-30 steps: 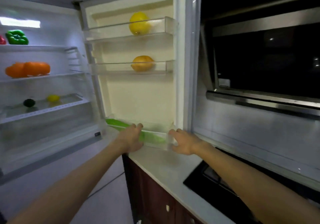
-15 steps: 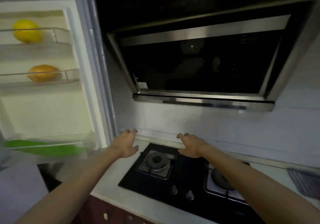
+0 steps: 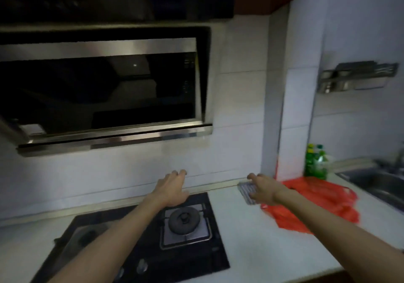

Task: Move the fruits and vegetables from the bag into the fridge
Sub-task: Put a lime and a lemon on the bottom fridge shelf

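Home kitchen: gas hob (image 3: 153, 239), range hood (image 3: 105, 90), sink (image 3: 376, 182).

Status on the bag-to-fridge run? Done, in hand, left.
Done: can't tell, fridge is out of view. In hand: nothing; left hand and right hand are empty, right nearest the red bag on the counter. Left: bag contents hidden, so unknown.
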